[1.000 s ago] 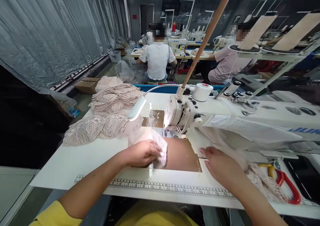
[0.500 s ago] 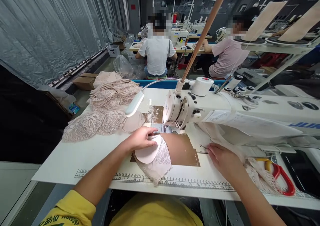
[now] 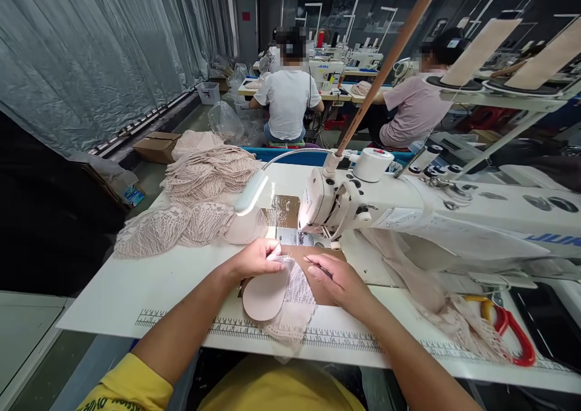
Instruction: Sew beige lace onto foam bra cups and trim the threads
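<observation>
My left hand (image 3: 258,258) pinches the top edge of a beige padded cup with lace fabric (image 3: 281,296) lying on the brown plate in front of the needle. My right hand (image 3: 338,279) is closed on a thin metal tool, probably tweezers or snips (image 3: 316,266), its tip pointing at the lace. The white sewing machine (image 3: 408,208) stands right behind both hands, with its lamp (image 3: 250,193) lit over the needle area.
A pile of lace cups (image 3: 200,199) lies at the table's back left. Red-handled scissors (image 3: 512,332) and loose lace lie at the right. A printed ruler (image 3: 345,338) runs along the table's front edge. Two people sit at machines further back.
My right hand moved left from the table's right side to the cup, now holding the thin tool. My left hand pulled the cup slightly nearer to me and keeps its grip.
</observation>
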A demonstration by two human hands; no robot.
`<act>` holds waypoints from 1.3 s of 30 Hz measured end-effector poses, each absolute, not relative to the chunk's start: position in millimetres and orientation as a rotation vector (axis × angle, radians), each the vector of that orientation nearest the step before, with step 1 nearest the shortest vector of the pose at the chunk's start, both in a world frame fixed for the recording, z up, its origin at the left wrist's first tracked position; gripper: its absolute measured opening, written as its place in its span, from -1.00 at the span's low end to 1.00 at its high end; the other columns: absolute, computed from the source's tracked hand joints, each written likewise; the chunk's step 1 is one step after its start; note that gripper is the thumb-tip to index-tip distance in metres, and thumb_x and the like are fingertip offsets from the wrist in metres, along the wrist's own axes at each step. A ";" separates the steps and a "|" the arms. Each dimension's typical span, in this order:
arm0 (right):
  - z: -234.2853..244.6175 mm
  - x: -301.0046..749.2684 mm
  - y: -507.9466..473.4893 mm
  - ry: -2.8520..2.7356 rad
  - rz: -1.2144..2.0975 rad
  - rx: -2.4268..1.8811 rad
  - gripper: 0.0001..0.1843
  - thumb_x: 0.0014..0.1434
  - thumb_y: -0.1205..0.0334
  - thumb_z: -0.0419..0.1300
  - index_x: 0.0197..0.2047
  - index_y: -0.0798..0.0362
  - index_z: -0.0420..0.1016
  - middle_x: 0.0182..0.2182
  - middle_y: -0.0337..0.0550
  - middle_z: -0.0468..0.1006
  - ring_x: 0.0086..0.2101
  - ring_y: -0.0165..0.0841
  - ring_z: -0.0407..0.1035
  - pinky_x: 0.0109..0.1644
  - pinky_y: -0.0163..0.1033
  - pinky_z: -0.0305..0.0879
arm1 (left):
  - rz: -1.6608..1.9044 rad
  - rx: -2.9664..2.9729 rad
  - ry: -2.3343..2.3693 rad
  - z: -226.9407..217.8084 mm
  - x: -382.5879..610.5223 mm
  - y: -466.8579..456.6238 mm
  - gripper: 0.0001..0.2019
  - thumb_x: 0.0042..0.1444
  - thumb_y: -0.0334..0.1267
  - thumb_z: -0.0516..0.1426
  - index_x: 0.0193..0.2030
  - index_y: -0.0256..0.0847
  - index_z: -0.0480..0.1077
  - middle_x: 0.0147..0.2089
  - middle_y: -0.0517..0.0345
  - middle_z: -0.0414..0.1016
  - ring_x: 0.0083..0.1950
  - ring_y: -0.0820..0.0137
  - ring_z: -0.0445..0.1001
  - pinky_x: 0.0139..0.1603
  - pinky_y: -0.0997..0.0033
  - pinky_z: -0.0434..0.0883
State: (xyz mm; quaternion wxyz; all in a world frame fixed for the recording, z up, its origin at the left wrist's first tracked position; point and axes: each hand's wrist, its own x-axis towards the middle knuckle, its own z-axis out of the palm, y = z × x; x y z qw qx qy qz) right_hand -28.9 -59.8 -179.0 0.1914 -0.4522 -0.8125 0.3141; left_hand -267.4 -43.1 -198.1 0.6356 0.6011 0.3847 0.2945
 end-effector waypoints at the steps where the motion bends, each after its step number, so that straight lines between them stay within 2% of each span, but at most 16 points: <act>1: -178.9 -35.3 -55.2 -2.265 0.914 -1.258 -0.68 0.25 0.08 0.06 -0.03 0.03 0.47 -0.12 -0.07 0.55 -0.12 -0.21 0.41 -0.09 -0.16 0.33 | 0.669 1.358 0.858 -197.6 -267.1 -43.8 -0.48 -0.10 -0.03 0.31 -0.54 -0.20 0.00 -0.56 0.39 -0.01 -0.54 0.62 -0.07 -0.54 0.56 -0.11; 4: -179.8 -51.4 -46.0 -2.232 0.999 -1.225 -0.82 0.14 0.18 0.17 -0.19 0.03 0.48 -0.29 -0.19 0.54 -0.29 -0.29 0.40 -0.24 -0.24 0.30 | 0.673 1.323 0.807 -196.5 -265.8 -45.2 -0.48 -0.12 -0.03 0.32 -0.51 -0.20 0.01 -0.56 0.39 0.03 -0.54 0.62 -0.04 -0.53 0.57 -0.08; 6: -181.5 -58.3 -44.4 -2.208 1.037 -1.196 -0.88 0.16 0.21 0.13 -0.29 0.03 0.47 -0.40 -0.24 0.52 -0.37 -0.33 0.37 -0.30 -0.27 0.26 | 0.695 1.296 0.806 -195.5 -265.9 -45.3 -0.54 -0.11 -0.07 0.33 -0.47 -0.23 0.10 -0.52 0.36 0.10 -0.51 0.60 0.03 -0.51 0.58 -0.01; 8: -184.1 -61.3 -45.2 -2.163 1.051 -1.180 -0.85 0.19 0.21 0.10 -0.34 0.04 0.46 -0.43 -0.25 0.50 -0.39 -0.34 0.36 -0.32 -0.28 0.23 | 0.703 1.274 0.843 -194.1 -267.1 -45.0 -0.62 -0.10 -0.12 0.33 -0.37 -0.28 0.25 -0.46 0.29 0.21 -0.45 0.57 0.14 -0.45 0.57 0.09; 10: -187.6 -60.1 -46.4 -2.115 1.060 -1.158 -0.84 0.22 0.19 0.09 -0.28 0.03 0.47 -0.37 -0.22 0.52 -0.34 -0.33 0.37 -0.27 -0.27 0.25 | 0.673 1.279 0.893 -192.8 -269.2 -44.5 -0.68 -0.06 -0.14 0.32 -0.31 -0.33 0.37 -0.38 0.20 0.32 -0.38 0.52 0.24 -0.39 0.54 0.18; 12: -192.0 -55.6 -46.3 -2.082 1.092 -1.122 -0.77 0.26 0.12 0.06 -0.13 0.02 0.46 -0.33 -0.19 0.52 -0.31 -0.32 0.38 -0.23 -0.25 0.27 | 0.615 1.286 0.932 -192.3 -271.2 -44.4 -0.70 -0.02 -0.11 0.29 -0.32 -0.34 0.43 -0.36 0.15 0.38 -0.35 0.48 0.30 -0.36 0.51 0.22; 16: -200.2 -42.9 -42.0 -2.016 1.263 -1.096 -0.57 0.35 0.01 -0.10 0.09 0.03 0.39 -0.38 -0.18 0.52 -0.39 -0.35 0.40 -0.24 -0.21 0.33 | 0.555 1.223 0.975 -192.7 -272.7 -45.4 -0.68 -0.01 -0.07 0.28 -0.28 -0.33 0.51 -0.36 0.12 0.47 -0.36 0.44 0.37 -0.34 0.47 0.28; 18: -202.0 -38.6 -39.8 -1.987 1.317 -1.126 -0.55 0.32 -0.03 -0.04 0.09 0.04 0.43 -0.24 -0.09 0.57 -0.24 -0.28 0.45 -0.11 -0.13 0.36 | 0.551 1.187 0.977 -192.9 -272.6 -45.8 -0.68 -0.01 -0.07 0.29 -0.24 -0.32 0.54 -0.33 0.09 0.51 -0.33 0.41 0.41 -0.31 0.46 0.31; 21: -200.7 -37.4 -38.9 -1.963 1.371 -1.137 -0.57 0.22 -0.03 0.13 0.04 0.03 0.50 -0.01 -0.02 0.54 0.00 -0.16 0.39 0.10 -0.03 0.29 | 0.560 1.121 0.957 -193.0 -271.9 -45.2 -0.66 -0.03 -0.08 0.30 -0.21 -0.32 0.56 -0.31 0.03 0.56 -0.32 0.38 0.45 -0.29 0.43 0.34; 29: -192.6 -47.9 -45.0 -1.991 1.389 -1.032 -0.73 0.20 0.13 0.16 -0.05 -0.01 0.51 -0.14 -0.13 0.59 -0.14 -0.25 0.46 -0.04 -0.15 0.36 | 0.579 1.107 0.886 -194.5 -267.0 -43.0 -0.67 -0.07 -0.15 0.33 -0.19 -0.33 0.59 -0.21 -0.07 0.61 -0.16 0.24 0.52 -0.05 0.27 0.39; 32: -192.1 -51.1 -46.1 -1.985 1.380 -1.017 -0.76 0.21 0.15 0.15 -0.08 -0.01 0.53 -0.17 -0.15 0.60 -0.16 -0.26 0.46 -0.07 -0.16 0.37 | 0.585 1.111 0.857 -196.1 -266.5 -42.9 -0.69 -0.08 -0.15 0.34 -0.21 -0.31 0.60 -0.24 -0.03 0.61 -0.18 0.26 0.52 -0.05 0.28 0.39; 36: -193.9 -54.0 -47.2 -1.938 1.399 -1.015 -0.78 0.22 0.15 0.15 -0.12 -0.02 0.55 -0.20 -0.16 0.61 -0.19 -0.28 0.47 -0.08 -0.18 0.37 | 0.545 1.120 0.882 -196.4 -267.8 -42.8 -0.70 -0.07 -0.12 0.33 -0.26 -0.31 0.60 -0.34 0.04 0.58 -0.29 0.34 0.47 -0.21 0.38 0.37; 39: -196.0 -52.5 -47.1 -1.914 1.398 -1.039 -0.79 0.23 0.14 0.16 -0.13 -0.03 0.57 -0.22 -0.17 0.62 -0.21 -0.29 0.48 -0.10 -0.20 0.37 | 0.525 1.127 0.883 -196.4 -270.0 -42.8 -0.65 -0.04 -0.08 0.31 -0.21 -0.32 0.59 -0.36 0.06 0.54 -0.32 0.38 0.43 -0.28 0.43 0.33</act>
